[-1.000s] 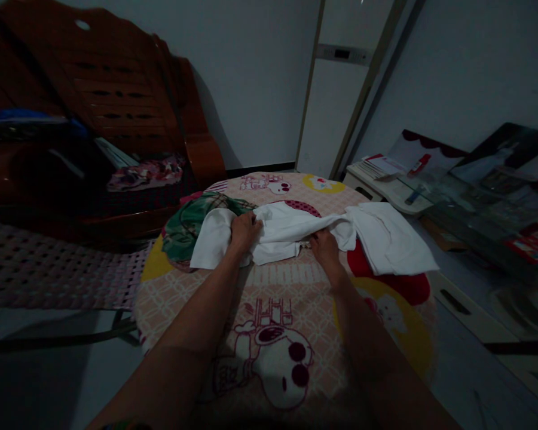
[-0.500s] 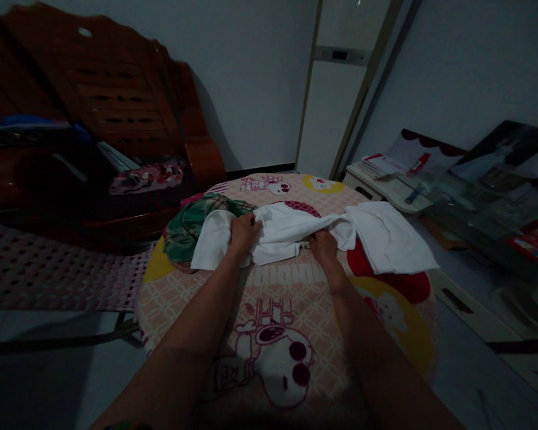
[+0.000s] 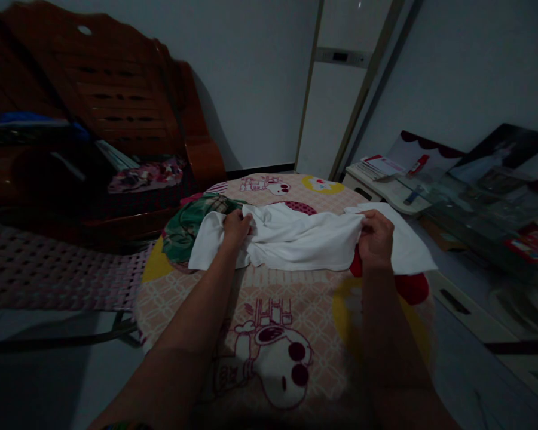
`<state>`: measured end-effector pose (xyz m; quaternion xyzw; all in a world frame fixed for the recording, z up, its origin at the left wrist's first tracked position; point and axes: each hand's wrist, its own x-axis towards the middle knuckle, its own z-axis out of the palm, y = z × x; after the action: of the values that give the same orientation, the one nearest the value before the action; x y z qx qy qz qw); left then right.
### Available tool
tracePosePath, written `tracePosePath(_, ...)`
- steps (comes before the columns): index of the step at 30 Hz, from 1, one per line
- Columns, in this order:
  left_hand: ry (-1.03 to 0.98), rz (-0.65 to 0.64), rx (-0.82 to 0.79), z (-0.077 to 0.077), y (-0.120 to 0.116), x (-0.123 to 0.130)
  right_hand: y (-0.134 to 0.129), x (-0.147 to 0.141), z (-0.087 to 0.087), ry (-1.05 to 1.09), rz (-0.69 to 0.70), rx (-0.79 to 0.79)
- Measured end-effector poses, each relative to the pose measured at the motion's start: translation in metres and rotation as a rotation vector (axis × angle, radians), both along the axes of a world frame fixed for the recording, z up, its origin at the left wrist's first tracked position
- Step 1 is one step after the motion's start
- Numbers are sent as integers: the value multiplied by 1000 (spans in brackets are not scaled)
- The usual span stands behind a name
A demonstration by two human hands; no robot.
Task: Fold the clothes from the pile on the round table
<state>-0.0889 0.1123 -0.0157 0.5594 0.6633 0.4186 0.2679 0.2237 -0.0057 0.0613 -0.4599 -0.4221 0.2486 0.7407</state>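
Note:
A white cloth garment (image 3: 300, 236) lies stretched sideways across the round, patterned table cover (image 3: 278, 292); its exact kind does not show. My left hand (image 3: 237, 227) is closed on the garment toward its left end. With thumb and fingers pinched, my right hand (image 3: 376, 236) holds up its right edge. Beyond that hand lies a folded white cloth (image 3: 410, 245), partly covered by the hand. A crumpled green patterned cloth (image 3: 182, 230) sits beside the garment's left end.
A wooden bench (image 3: 112, 89) with fabric on its seat stands at the back left. A woven lounger (image 3: 67, 266) is near the table's left side. To the right stands a glass-topped cabinet (image 3: 457, 209) carrying papers and a framed picture. A tall white unit (image 3: 332, 113) is behind.
My right hand has moved right and slightly up, pulling the garment's right part out flatter and wider. My left hand has shifted slightly left, still on the cloth.

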Motion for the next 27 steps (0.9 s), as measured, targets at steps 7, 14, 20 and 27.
tracePosePath(7,-3,30,22,-5,3,-2,-13,-10,9,-48,285,-154)
tracePosePath(14,-59,2,-2,-2,1,0,-22,-65,2,-490,1122,-435)
tracePosePath(20,-38,-28,30,4,-4,0,-16,-106,-28,-771,1222,-591)
tracePosePath(27,-79,-43,12,7,-7,2,-3,-43,-11,-446,373,-533)
